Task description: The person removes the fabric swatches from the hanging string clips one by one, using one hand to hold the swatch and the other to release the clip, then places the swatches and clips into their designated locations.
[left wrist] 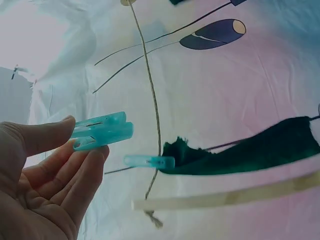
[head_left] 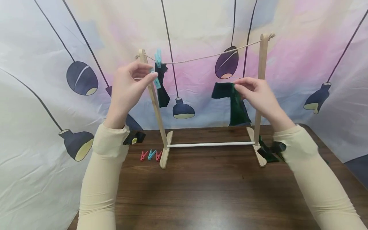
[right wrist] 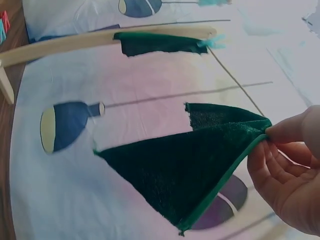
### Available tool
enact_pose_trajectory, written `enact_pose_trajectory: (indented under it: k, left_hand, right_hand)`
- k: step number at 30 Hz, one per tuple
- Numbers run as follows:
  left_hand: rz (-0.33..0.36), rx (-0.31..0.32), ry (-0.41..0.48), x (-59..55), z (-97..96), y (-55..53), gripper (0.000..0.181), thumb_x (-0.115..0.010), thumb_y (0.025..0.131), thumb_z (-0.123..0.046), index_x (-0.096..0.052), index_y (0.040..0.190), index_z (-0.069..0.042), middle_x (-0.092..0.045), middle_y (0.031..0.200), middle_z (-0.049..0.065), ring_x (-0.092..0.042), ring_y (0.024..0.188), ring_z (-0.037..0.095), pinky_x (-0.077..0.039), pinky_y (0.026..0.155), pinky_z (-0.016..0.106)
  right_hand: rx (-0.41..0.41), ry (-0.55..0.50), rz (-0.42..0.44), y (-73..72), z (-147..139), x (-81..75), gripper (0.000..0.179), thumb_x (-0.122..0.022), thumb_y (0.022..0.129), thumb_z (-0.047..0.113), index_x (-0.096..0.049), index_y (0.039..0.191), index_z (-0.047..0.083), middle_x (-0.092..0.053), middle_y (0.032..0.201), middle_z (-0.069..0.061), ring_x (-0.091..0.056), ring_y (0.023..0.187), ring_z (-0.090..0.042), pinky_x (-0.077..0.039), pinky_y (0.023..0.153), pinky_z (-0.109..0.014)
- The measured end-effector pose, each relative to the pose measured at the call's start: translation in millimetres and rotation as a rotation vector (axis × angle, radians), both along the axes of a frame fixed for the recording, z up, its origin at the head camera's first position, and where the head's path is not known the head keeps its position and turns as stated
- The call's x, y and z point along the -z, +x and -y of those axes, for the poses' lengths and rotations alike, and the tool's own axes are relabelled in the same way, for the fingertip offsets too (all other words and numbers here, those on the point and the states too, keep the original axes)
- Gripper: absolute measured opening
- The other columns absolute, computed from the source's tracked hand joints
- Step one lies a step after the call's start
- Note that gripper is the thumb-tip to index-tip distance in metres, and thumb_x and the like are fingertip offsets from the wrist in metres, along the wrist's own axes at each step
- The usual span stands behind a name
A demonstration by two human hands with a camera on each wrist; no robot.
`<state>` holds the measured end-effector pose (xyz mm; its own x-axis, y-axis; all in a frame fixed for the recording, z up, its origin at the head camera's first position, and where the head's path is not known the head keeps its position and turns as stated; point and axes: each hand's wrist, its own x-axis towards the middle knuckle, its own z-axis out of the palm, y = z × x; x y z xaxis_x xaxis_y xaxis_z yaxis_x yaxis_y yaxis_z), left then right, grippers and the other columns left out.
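Left hand [head_left: 126, 88]: I see fingers pinching a blue clothespin [left wrist: 102, 132] near the string [head_left: 198, 59].
Right hand [head_left: 260, 97]: fingers clamped on a green cloth [head_left: 240, 110], hanging in the air.
String: second clothespin [head_left: 158, 58] grips a green strip [head_left: 163, 94].

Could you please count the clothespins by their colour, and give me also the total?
Blue clothespins: 3 (one on the rope, one in the left hand, one on the table)
Red clothespins: 2 (both on the table)
Total: 5
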<state>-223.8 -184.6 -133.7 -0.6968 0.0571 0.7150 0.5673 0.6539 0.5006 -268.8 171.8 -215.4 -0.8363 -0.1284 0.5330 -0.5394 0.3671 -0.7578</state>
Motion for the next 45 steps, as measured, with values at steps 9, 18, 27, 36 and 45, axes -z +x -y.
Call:
enact_pose_trajectory:
  k: [9, 18, 27, 36, 45]
  left_hand:
    - [0.066, -0.015, 0.019, 15.0, 27.2, 28.0, 0.036, -0.078, 0.090, -0.028, -0.073, 0.119, -0.008, -0.072, 0.102, 0.002, -0.067, 0.092, 0.005, -0.054, 0.088, 0.024]
    - [0.152, -0.058, 0.085, 40.6, 54.3, 46.5, 0.039, -0.078, 0.089, -0.034, -0.072, 0.123, -0.014, -0.072, 0.104, -0.007, -0.064, 0.100, 0.006, -0.049, 0.089, 0.021]
    - [0.237, -0.113, 0.072, 70.0, 75.7, 52.6, 0.042, -0.076, 0.091, -0.038, -0.070, 0.125, -0.015, -0.072, 0.101, -0.011, -0.062, 0.102, 0.006, -0.049, 0.093, 0.021]
    - [0.279, -0.136, -0.002, 101.2, 84.8, 52.1, 0.042, -0.073, 0.093, -0.040, -0.069, 0.126, -0.014, -0.073, 0.105, -0.001, -0.062, 0.097, 0.001, -0.046, 0.088, 0.014]
    - [0.349, -0.126, -0.085, 138.2, 91.6, 50.0, 0.043, -0.069, 0.096, -0.039, -0.068, 0.126, -0.008, -0.074, 0.107, 0.011, -0.067, 0.094, 0.014, -0.046, 0.080, 0.010]
  right_hand:
    - [0.148, 0.088, 0.036, 35.7, -64, 7.6, 0.038, -0.063, 0.100, 0.034, -0.067, 0.130, 0.011, -0.067, 0.100, 0.018, -0.062, 0.081, -0.007, -0.051, 0.068, -0.015]
    - [0.330, 0.236, 0.108, 70.3, -102, 24.8, 0.044, -0.058, 0.101, 0.046, -0.065, 0.133, 0.017, -0.063, 0.095, 0.024, -0.062, 0.071, -0.008, -0.048, 0.060, -0.020]
    - [0.387, 0.297, 0.139, 92.7, -124, 55.3, 0.045, -0.056, 0.102, 0.042, -0.062, 0.134, 0.011, -0.068, 0.083, 0.004, -0.059, 0.064, -0.010, -0.046, 0.051, -0.025]
    - [0.395, 0.346, 0.182, 108.4, -144, 93.8, 0.047, -0.053, 0.105, 0.038, -0.060, 0.135, 0.002, -0.070, 0.083, -0.008, -0.058, 0.059, -0.013, -0.045, 0.047, -0.029]
    - [0.349, 0.350, 0.223, 114.7, -157, 136.0, 0.044, -0.053, 0.106, 0.034, -0.059, 0.134, 0.001, -0.070, 0.105, -0.023, -0.062, 0.058, -0.015, -0.050, 0.050, -0.029]
